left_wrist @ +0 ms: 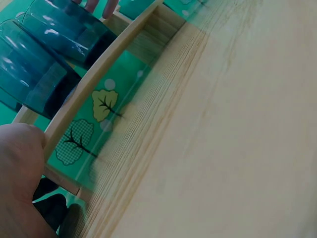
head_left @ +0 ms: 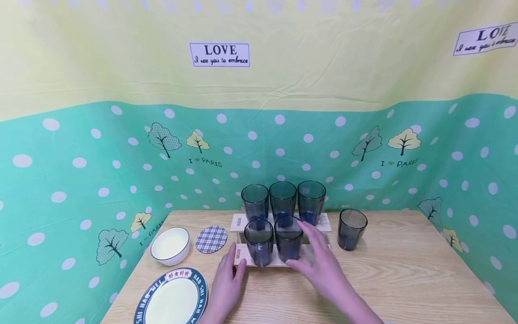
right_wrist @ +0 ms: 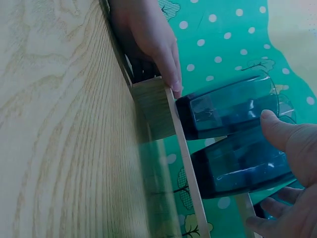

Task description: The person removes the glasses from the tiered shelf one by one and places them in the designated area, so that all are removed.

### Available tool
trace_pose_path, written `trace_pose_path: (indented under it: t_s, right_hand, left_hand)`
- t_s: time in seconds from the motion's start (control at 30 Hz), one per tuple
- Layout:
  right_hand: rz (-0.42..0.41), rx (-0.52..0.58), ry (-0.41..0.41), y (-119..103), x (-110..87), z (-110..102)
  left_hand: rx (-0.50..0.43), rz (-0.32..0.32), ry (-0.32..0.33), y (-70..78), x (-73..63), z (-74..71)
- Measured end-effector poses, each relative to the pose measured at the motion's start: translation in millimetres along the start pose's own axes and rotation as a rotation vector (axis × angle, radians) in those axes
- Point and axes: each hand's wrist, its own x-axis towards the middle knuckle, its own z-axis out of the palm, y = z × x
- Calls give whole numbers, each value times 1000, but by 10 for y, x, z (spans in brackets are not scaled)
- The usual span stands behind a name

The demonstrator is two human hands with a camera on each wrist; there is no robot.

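Note:
A light wooden two-step rack (head_left: 309, 256) carries dark tinted glasses on both steps. On the front step stand a left glass (head_left: 259, 243) and a right glass (head_left: 288, 240). My left hand (head_left: 226, 279) grips the rack's left end, thumb over the top board in the right wrist view, other fingers partly hidden behind the end piece. Around the right front glass spreads my right hand (head_left: 323, 270), thumb near its base and forefinger by its rim. In the right wrist view that thumb (right_wrist: 277, 130) overlaps the glass, the other fingers (right_wrist: 272, 213) spread apart from it.
Three more glasses (head_left: 283, 200) line the back step. Another glass (head_left: 351, 229) stands on the table right of the rack. To the left are a white bowl (head_left: 163, 258), a checked coaster (head_left: 211, 238) and a green-rimmed plate (head_left: 202, 288). A dotted cloth (head_left: 283, 148) hangs behind.

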Motion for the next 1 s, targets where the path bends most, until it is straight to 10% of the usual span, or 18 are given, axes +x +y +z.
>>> trace_pose_path:
  t_s: [1.0]
  right_hand:
    - [94, 44, -2, -18, -10, 25]
  left_hand:
    - [-1, 33, 24, -3, 4, 7]
